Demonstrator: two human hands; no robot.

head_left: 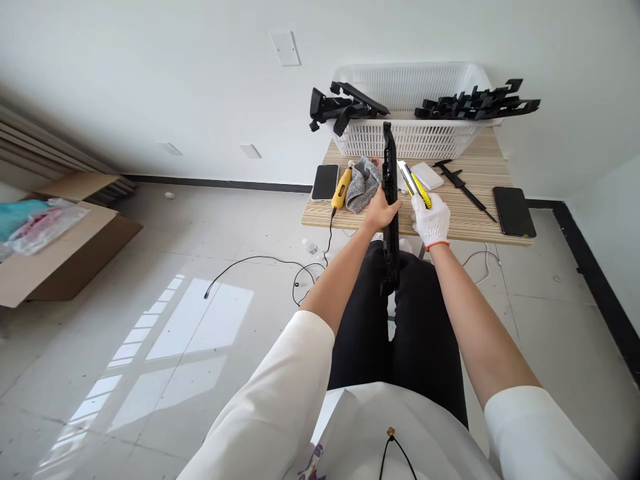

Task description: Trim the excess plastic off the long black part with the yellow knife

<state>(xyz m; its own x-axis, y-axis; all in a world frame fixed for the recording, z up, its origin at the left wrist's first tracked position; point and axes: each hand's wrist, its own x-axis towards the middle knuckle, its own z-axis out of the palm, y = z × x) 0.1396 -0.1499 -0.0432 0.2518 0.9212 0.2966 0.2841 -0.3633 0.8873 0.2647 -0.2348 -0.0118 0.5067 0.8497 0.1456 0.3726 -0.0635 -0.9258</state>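
My bare left hand [381,211] is wrapped around a long black plastic part [389,167] that runs from my lap up over the table edge toward the basket. My right hand [431,220], in a white knit glove, grips a yellow utility knife [415,183] with its blade pointing away, just right of the black part. A grey glove [363,183] and a yellow corded tool [343,189] lie left of my left hand.
A small wooden table [480,223] holds a phone [325,181] at the left, a dark phone [514,211] at the right, a white block [427,175] and a black caliper [463,185]. A white basket [415,137] at the back carries black parts [477,105]. A cardboard box [60,247] stands on the floor left.
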